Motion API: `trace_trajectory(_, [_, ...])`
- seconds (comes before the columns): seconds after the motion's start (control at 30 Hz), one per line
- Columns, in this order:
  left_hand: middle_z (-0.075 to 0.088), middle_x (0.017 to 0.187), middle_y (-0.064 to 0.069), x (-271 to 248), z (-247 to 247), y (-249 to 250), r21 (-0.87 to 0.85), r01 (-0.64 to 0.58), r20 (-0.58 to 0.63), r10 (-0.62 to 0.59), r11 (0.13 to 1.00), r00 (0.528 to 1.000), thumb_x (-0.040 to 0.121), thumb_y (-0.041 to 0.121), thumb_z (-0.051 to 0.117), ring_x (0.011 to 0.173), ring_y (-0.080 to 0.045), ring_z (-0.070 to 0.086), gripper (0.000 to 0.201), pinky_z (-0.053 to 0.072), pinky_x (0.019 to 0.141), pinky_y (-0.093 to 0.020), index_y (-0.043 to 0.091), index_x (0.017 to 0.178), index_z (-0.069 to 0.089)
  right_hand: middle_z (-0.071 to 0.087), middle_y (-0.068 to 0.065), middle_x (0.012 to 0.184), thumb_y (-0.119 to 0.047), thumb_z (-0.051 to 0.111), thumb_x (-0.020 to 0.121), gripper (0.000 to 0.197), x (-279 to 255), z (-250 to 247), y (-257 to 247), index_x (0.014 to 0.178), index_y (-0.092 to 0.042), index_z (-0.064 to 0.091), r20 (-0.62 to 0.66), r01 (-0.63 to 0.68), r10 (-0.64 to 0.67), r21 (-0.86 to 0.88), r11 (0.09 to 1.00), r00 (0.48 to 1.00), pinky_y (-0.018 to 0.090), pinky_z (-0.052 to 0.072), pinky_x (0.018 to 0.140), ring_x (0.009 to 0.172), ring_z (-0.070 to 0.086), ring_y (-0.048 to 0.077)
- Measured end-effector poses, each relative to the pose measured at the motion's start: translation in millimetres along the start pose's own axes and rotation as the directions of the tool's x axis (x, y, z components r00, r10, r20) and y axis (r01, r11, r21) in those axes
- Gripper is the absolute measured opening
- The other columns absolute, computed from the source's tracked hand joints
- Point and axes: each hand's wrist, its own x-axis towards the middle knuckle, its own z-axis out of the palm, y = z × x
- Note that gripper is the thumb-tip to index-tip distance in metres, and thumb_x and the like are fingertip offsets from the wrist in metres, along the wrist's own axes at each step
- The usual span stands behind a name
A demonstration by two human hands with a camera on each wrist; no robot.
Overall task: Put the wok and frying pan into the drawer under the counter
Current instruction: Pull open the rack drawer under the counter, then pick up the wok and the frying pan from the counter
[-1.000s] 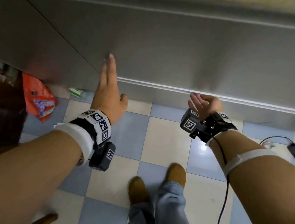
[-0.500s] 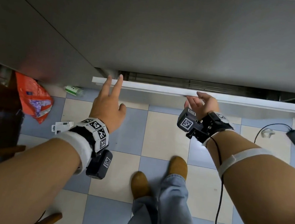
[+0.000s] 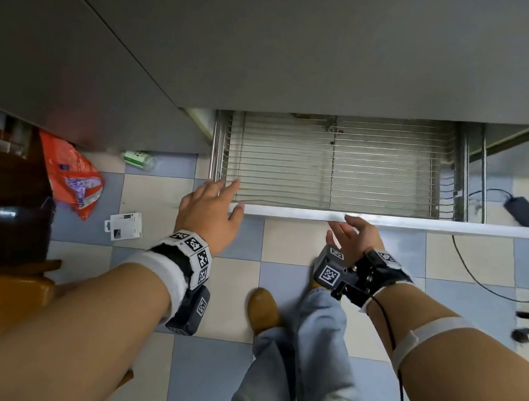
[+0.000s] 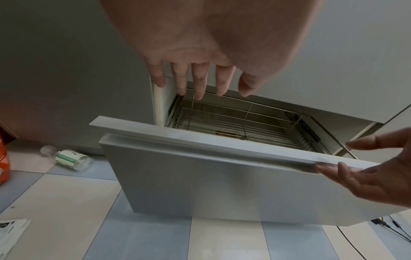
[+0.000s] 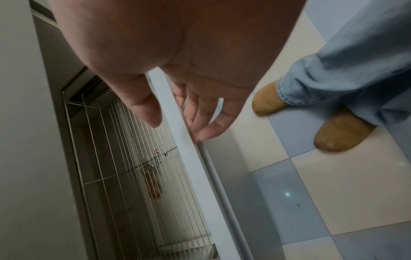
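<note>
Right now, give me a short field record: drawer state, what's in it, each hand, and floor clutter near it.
drawer: pulled out from under the counter, front panel towards the person
contents: bare wire basket; no wok or frying pan in view
left hand: fingers straight, over the drawer's left front corner
right hand: fingers under the top lip of the front panel
floor clutter: clear bottle, orange bag, black adapter
</note>
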Motion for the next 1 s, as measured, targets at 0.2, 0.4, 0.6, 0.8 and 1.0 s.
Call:
trace_trajectory(0.2, [0.037,0.157,0.004,-19.0,-5.3,6.3,-0.023,-0.016,0.008,0.016,1.000,1.000,0.096,0.043,0.035,0.146,-0.019,0.030,0.056,0.024,0.117,-0.042,0.034,0.152,0.029,0.064,0.013,0.122,-0.019,0.048,0.098,0.035,-26.2,-16.7,9.8,0.128,-0.003,0.054,0.002,-0.081,0.082,-0.131,0.988,0.997,0.036,0.050,0.066,0.105,0.065,0.028])
trace_trajectory(0.4, [0.049,0.148,0.002,-50.0,-79.3,35.4,-0.091,-0.054,0.014,0.055,0.994,0.998,0.094,0.038,0.039,0.135,-0.024,0.045,0.056,0.034,0.113,-0.043,0.033,0.149,0.035,0.069,0.011,0.108,-0.013,0.050,0.095,0.012,-120.8,9.5,-2.9,0.098,-0.010,0.061,0.115,0.186,-0.149,-0.712,0.677,0.982,0.036,0.056,0.070,0.085,0.070,0.028])
trace_trajectory(0.6, [0.057,0.140,-0.004,-84.3,-226.9,78.0,-0.115,-0.146,-0.148,0.128,0.983,0.981,0.093,0.034,0.043,0.129,-0.026,0.053,0.050,0.035,0.110,-0.045,0.028,0.143,0.047,0.068,0.011,0.110,-0.023,0.049,0.087,0.029,-278.9,78.5,-65.0,0.112,-0.019,0.064,0.522,0.348,-0.450,-0.841,-0.415,0.725,0.031,0.050,0.078,0.099,0.066,0.033])
trace_trajectory(0.8, [0.058,0.140,-0.004,-105.1,-363.4,107.6,-0.094,-0.256,-0.289,0.219,0.962,0.932,0.095,0.033,0.043,0.128,-0.027,0.054,0.045,0.041,0.109,-0.044,0.023,0.138,0.053,0.065,0.008,0.112,-0.020,0.051,0.087,0.028,-410.7,121.3,-126.5,0.114,-0.021,0.059,0.680,0.242,-0.513,-0.696,-0.675,0.524,0.042,0.055,0.084,0.098,0.064,0.033])
trace_trajectory(1.0, [0.064,0.126,0.000,-91.5,-424.3,142.3,-0.075,-0.291,-0.342,0.249,0.954,0.906,0.091,0.034,0.047,0.114,-0.025,0.060,0.038,0.047,0.100,-0.044,0.026,0.126,0.060,0.044,0.010,0.132,-0.029,0.063,0.084,0.046,-447.4,122.1,-188.8,0.125,-0.018,0.047,0.628,0.083,-0.680,-0.755,-0.650,0.379,0.045,0.049,0.093,0.122,0.047,0.032])
